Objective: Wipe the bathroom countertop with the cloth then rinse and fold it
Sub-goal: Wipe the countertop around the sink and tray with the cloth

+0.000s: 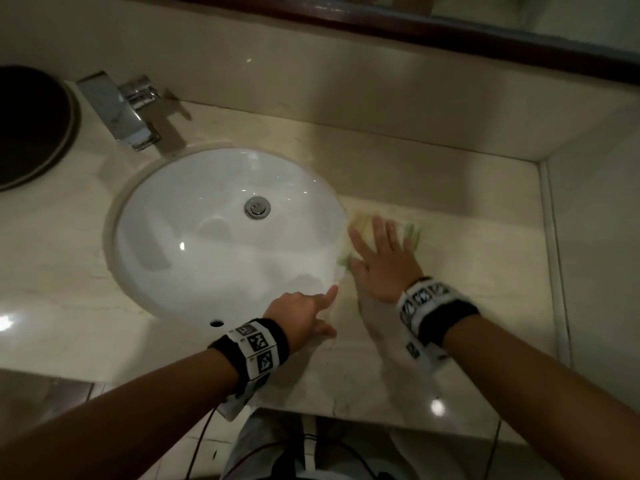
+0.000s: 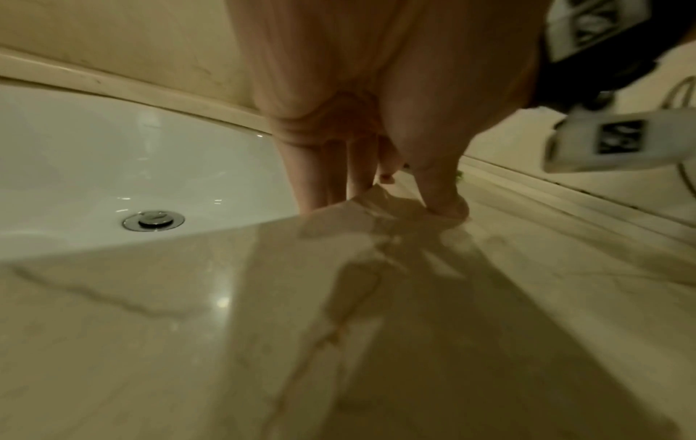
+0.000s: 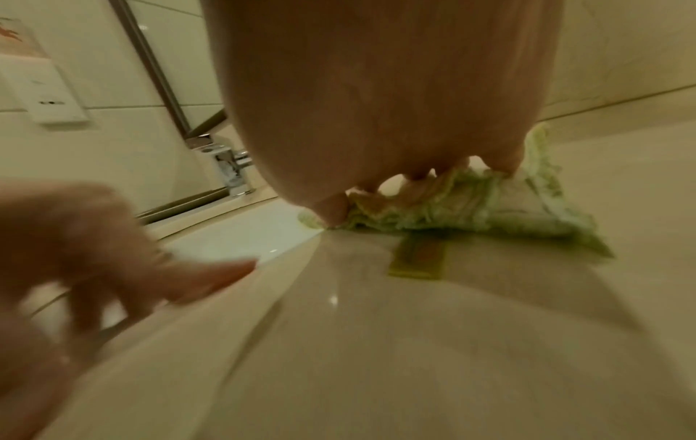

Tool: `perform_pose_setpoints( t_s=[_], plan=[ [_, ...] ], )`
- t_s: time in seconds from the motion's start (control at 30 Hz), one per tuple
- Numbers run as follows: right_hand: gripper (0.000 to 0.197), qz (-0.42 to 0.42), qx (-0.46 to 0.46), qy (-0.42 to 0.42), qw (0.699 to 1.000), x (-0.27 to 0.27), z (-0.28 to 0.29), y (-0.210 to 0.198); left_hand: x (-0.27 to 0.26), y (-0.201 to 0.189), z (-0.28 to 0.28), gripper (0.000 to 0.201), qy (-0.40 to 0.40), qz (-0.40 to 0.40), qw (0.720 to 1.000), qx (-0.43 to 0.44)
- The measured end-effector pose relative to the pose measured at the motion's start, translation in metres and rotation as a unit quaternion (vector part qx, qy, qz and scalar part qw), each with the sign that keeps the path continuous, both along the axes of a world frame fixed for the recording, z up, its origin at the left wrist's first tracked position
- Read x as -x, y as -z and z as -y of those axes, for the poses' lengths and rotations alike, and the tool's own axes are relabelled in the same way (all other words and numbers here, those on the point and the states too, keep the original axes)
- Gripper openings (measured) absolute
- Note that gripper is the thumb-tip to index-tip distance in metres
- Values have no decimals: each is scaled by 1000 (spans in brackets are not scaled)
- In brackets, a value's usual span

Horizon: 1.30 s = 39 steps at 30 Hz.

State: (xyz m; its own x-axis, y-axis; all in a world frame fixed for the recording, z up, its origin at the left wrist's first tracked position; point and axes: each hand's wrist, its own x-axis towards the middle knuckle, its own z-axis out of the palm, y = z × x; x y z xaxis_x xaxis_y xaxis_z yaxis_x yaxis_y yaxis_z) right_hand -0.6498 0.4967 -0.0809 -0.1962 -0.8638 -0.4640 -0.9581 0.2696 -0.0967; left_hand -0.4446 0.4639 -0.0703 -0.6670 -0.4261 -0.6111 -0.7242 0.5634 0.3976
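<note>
One green-yellow cloth (image 1: 412, 233) lies under the flat, spread right hand (image 1: 384, 261). Left hand (image 1: 301, 318), fingers loose, touches the beige marble countertop (image 1: 346, 386) beside one white basin (image 1: 207, 244) and one chrome faucet (image 1: 121, 110).

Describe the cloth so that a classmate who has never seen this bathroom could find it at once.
Start at the white oval sink set in the beige marble countertop. Just past its right rim, the right hand presses flat on the cloth. It is the only crumpled, pale green-and-yellow thing there.
</note>
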Motion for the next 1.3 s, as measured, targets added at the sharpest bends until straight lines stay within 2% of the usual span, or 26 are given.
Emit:
perform_pose_setpoints(
  t_s=[0.17,0.33,0.6,0.7,0.77,0.87,0.93,1.0,1.1,1.2,1.3],
  plan=[
    [59,-36,-13,13,999,28,82,0,3,-4,3,77,24,15,1000,5],
    [61,-6,-58,61,996,49,132,-8,3,-4,3,79,36,7,999,5],
    [60,-6,-24,48,999,40,115,-2,0,-4,3,79,38,13,999,8],
    [60,-39,6,-1,999,29,77,3,-1,-4,3,79,38,9,999,10],
    [60,-29,4,-23,999,19,42,2,-1,-5,4,79,41,7,999,10],
    [62,-5,-7,-28,1000,1,3,1,0,-6,5,80,63,12,998,18],
    [70,-9,-9,-20,1000,-3,-3,-1,1,-4,6,81,80,10,997,20],
    [71,-6,-25,-12,1000,-3,4,-1,2,-4,8,82,89,8,996,21],
    [59,-7,-23,-15,1000,1,27,-2,2,-1,11,82,93,2,996,15],
    [59,-34,-14,-12,999,4,70,-2,2,4,11,83,90,-7,996,5],
    [58,-16,-32,18,999,5,121,-5,0,6,11,83,78,-9,997,-12]
  ],
)
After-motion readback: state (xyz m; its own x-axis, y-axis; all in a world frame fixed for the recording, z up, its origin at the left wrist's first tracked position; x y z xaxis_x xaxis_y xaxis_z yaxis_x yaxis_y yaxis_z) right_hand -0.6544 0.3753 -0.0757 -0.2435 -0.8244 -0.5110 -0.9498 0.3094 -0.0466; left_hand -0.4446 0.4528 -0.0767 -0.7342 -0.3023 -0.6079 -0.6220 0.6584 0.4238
